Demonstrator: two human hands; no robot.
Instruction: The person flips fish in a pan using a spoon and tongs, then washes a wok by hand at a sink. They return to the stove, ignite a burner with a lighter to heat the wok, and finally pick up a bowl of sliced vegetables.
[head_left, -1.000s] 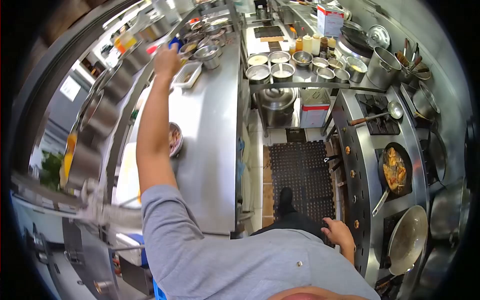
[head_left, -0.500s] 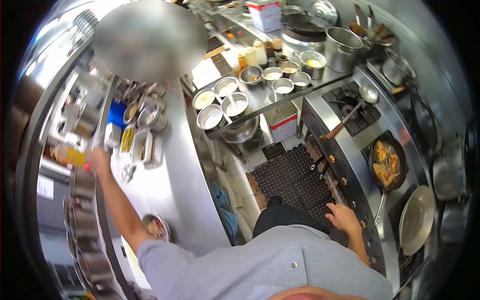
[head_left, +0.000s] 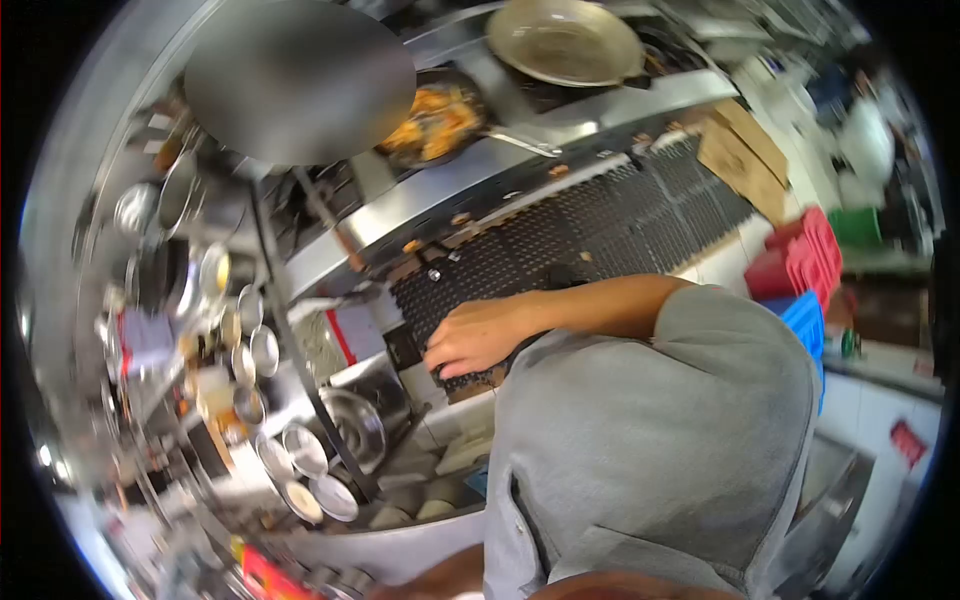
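My right hand (head_left: 478, 336) hangs in front of my body, above the black perforated floor mat (head_left: 560, 230). Its fingers are loosely bent and a little apart, and nothing shows in them. At the bottom edge a piece of my left forearm (head_left: 435, 578) is visible; the hand itself is out of view. Beyond my right hand, a pan of orange-brown food (head_left: 440, 120) sits on the stove (head_left: 390, 205), its handle towards me. A wide, shallow pan (head_left: 565, 40) stands farther right on the stove.
To the left is a counter with several metal pots (head_left: 264, 350) and white-filled containers (head_left: 305, 450). A red-and-yellow item (head_left: 268, 578) is blurred at lower left. Cardboard (head_left: 745, 155) lies on the floor; red bins (head_left: 795, 262) and a blue crate (head_left: 803, 325) stand right.
My view has swung right, so the stove now lies ahead and the counter left. My left hand, earlier reaching to the shelf by a yellow bottle, has left view. My right arm crosses my front.
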